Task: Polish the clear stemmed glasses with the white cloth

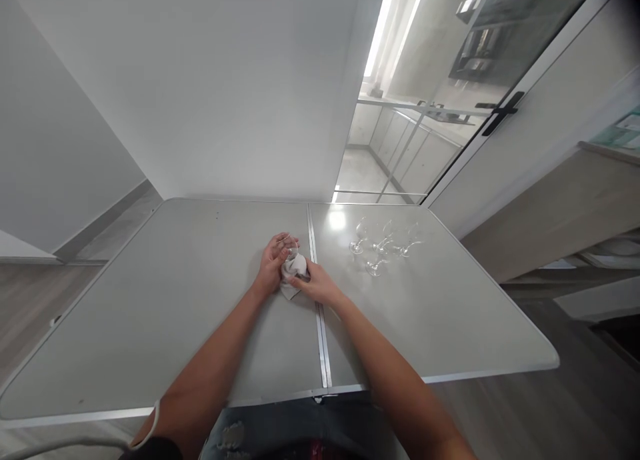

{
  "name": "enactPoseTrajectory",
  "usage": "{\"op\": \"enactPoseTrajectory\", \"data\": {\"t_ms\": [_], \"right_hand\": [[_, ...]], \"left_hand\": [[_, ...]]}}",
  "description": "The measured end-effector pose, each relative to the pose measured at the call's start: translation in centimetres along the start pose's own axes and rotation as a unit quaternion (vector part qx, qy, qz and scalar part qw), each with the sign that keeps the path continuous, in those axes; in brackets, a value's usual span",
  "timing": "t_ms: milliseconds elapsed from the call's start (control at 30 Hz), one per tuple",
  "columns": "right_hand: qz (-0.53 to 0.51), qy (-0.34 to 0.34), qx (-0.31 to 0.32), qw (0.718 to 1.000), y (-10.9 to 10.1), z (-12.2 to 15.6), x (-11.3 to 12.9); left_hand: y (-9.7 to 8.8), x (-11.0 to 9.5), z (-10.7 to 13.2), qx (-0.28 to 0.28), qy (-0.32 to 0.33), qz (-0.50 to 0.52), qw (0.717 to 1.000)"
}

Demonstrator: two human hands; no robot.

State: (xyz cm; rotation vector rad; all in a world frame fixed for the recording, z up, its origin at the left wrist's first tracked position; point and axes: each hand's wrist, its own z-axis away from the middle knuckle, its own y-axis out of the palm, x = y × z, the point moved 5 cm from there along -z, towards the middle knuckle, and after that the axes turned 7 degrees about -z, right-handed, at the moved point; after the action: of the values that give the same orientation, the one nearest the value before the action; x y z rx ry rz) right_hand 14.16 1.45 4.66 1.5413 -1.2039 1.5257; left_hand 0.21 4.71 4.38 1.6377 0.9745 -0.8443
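My left hand is wrapped round a small clear stemmed glass, near the middle seam of a grey folding table. My right hand pinches a white cloth that is bunched against the glass. Both hands are closed and meet over the seam. Several more clear stemmed glasses stand and lie in a group on the right half of the table, a hand's width beyond my right hand.
A metal seam runs down the table's middle. A white wall stands behind the table. At the back right is a glass door with a black handle. A wooden counter is to the right.
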Motion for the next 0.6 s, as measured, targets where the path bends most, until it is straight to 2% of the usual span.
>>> {"op": "enactPoseTrajectory", "data": {"t_ms": [33,100,200,267,300,400,467,533,600], "right_hand": [[-0.079,0.023,0.008,0.997,0.1,0.0,0.0],[-0.219,0.081,0.014,0.972,0.3,0.2,-0.1],[-0.316,0.150,0.063,0.935,1.1,0.7,-0.1],[-0.298,0.146,0.092,0.939,1.3,0.9,0.1],[-0.260,0.128,0.087,0.953,1.2,0.8,0.2],[-0.044,0.058,0.016,0.997,0.2,0.5,0.5],[0.075,0.037,-0.046,0.995,-0.4,0.4,0.6],[0.062,0.038,-0.063,0.995,-0.4,0.3,0.5],[-0.083,0.067,-0.020,0.994,0.2,0.3,0.2]], "left_hand": [[0.0,0.0,0.1,0.002,-0.007,0.005,1.000],[0.2,0.0,0.4,0.015,-0.023,0.022,0.999],[0.5,-0.3,0.7,0.040,-0.036,0.037,0.998],[0.7,-0.3,0.8,0.051,-0.043,0.035,0.997],[0.8,-0.4,0.8,0.052,-0.044,0.035,0.997],[0.9,-0.5,0.6,0.048,-0.031,0.031,0.998],[0.8,-0.5,0.4,0.045,-0.021,0.026,0.998],[0.5,-0.4,0.3,0.041,-0.020,0.030,0.999],[0.3,-0.3,0.3,0.042,-0.034,0.046,0.997]]}}
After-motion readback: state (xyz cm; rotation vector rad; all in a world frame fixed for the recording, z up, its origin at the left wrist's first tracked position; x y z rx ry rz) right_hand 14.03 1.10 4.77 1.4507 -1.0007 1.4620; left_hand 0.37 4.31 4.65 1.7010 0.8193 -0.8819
